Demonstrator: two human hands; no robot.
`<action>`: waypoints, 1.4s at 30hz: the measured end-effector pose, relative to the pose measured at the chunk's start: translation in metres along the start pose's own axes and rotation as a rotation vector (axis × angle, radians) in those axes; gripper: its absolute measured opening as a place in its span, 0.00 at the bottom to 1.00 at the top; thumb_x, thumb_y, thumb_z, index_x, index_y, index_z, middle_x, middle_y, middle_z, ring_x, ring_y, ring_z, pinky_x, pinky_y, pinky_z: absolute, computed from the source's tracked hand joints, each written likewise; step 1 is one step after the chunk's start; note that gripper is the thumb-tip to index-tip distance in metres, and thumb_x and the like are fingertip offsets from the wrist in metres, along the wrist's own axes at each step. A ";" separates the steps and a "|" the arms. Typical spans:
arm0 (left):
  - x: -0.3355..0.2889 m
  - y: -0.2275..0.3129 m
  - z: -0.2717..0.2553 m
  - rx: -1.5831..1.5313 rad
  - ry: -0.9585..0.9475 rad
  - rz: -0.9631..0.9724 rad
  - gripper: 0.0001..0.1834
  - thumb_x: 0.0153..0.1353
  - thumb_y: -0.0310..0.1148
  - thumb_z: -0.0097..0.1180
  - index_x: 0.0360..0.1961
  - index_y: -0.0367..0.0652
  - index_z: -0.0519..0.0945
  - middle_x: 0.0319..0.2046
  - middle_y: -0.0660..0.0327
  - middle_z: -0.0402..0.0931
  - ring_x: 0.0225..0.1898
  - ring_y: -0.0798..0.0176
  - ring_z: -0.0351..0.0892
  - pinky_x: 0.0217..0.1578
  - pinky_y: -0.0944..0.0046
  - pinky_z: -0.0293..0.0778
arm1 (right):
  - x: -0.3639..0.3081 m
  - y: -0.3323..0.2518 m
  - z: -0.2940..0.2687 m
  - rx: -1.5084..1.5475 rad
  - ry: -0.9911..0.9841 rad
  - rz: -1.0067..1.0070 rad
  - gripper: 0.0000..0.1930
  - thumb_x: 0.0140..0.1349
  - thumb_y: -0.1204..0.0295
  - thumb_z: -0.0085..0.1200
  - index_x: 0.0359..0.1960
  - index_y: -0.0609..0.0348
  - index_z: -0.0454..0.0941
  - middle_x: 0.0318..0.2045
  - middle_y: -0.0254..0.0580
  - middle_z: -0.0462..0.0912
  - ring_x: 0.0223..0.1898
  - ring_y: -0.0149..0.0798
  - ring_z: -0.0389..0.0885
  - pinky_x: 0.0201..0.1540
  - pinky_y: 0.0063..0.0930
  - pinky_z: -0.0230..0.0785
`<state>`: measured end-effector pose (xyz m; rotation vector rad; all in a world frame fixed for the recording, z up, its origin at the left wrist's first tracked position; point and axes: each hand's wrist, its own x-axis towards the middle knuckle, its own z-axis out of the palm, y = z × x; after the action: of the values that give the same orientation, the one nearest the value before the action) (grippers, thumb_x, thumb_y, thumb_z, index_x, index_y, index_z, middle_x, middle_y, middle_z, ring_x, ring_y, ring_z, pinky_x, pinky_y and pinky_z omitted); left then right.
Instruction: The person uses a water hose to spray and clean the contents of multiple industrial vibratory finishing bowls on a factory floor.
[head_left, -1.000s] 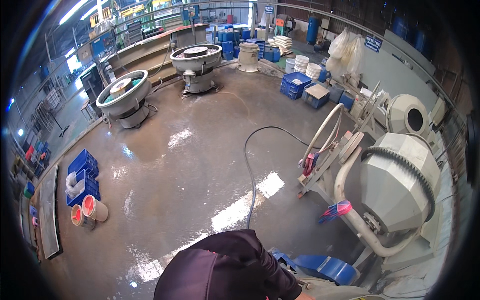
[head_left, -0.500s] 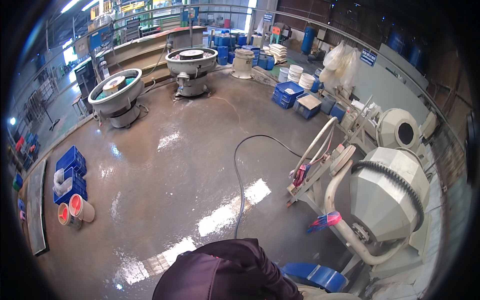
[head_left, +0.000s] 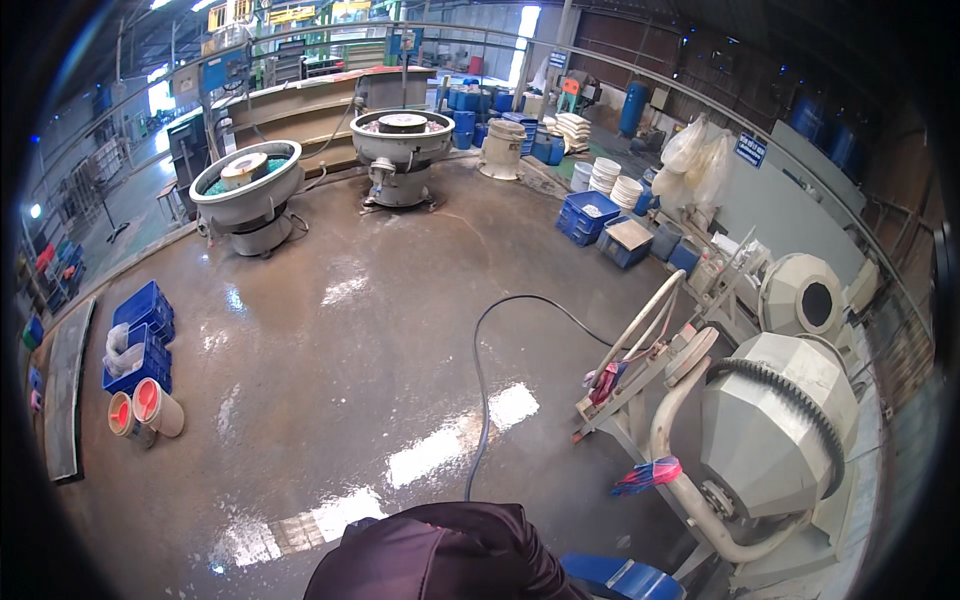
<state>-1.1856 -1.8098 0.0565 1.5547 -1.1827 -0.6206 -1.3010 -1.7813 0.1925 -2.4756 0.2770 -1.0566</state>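
Factory floor [head_left: 400, 340], wet grey concrete with bright glare patches, seen from above by a head-worn camera. Item 1: dark maroon sleeve or garment [head_left: 440, 560] at the lower edge, belonging to the wearer; neither hand shows, so whether the fingers are released, clenched or grasping anything cannot be told. Item 2: black hose [head_left: 478, 400], running from just above the garment up the floor, then arching right toward the tumbling machine's frame. Item 3: blue plastic tub [head_left: 620, 578], just right of the garment at the lower edge, the nearest thing to the wearer, partly cut off. Item 4: grey octagonal tumbling barrel [head_left: 775, 430] with a toothed ring, on a pale tubular frame [head_left: 640, 345] at right; a red and blue brush [head_left: 645, 473] rests against the frame's lower pipe. Item 5: second octagonal barrel [head_left: 808, 295], behind the first, with a dark round opening. Item 6: 2 round vibratory finishing bowls, one at upper left [head_left: 247, 190], one at upper centre [head_left: 402, 140], well apart from the wearer. Item 7: blue crates [head_left: 140, 335] at left holding pale bags, with 2 tipped buckets [head_left: 145, 408] with red-orange insides just below. Item 8: blue crates [head_left: 590, 215] and stacked white buckets [head_left: 612, 180] at upper right, near hanging clear bags [head_left: 700, 155].
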 end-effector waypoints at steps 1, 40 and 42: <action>0.000 -0.001 0.000 -0.001 0.000 0.000 0.25 0.56 0.49 0.52 0.30 0.30 0.73 0.26 0.41 0.74 0.29 0.42 0.74 0.30 0.51 0.70 | 0.000 0.000 0.001 0.000 0.003 0.001 0.16 0.57 0.74 0.53 0.48 0.63 0.72 0.32 0.51 0.76 0.32 0.43 0.76 0.33 0.33 0.70; 0.013 0.004 0.014 -0.080 -0.116 0.058 0.18 0.53 0.42 0.54 0.24 0.34 0.73 0.19 0.46 0.72 0.22 0.44 0.72 0.24 0.51 0.67 | 0.002 0.007 -0.042 -0.189 0.102 -0.024 0.10 0.56 0.78 0.54 0.41 0.63 0.78 0.30 0.53 0.75 0.31 0.45 0.76 0.30 0.34 0.71; 0.014 0.005 0.020 -0.081 -0.141 0.065 0.17 0.53 0.42 0.54 0.24 0.35 0.73 0.19 0.46 0.72 0.22 0.44 0.72 0.24 0.51 0.67 | 0.001 0.004 -0.041 -0.147 0.116 0.001 0.10 0.56 0.81 0.52 0.41 0.63 0.78 0.29 0.52 0.75 0.29 0.45 0.76 0.29 0.33 0.70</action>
<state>-1.1990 -1.8303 0.0573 1.4177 -1.2922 -0.7353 -1.3306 -1.7980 0.2164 -2.5453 0.4047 -1.2220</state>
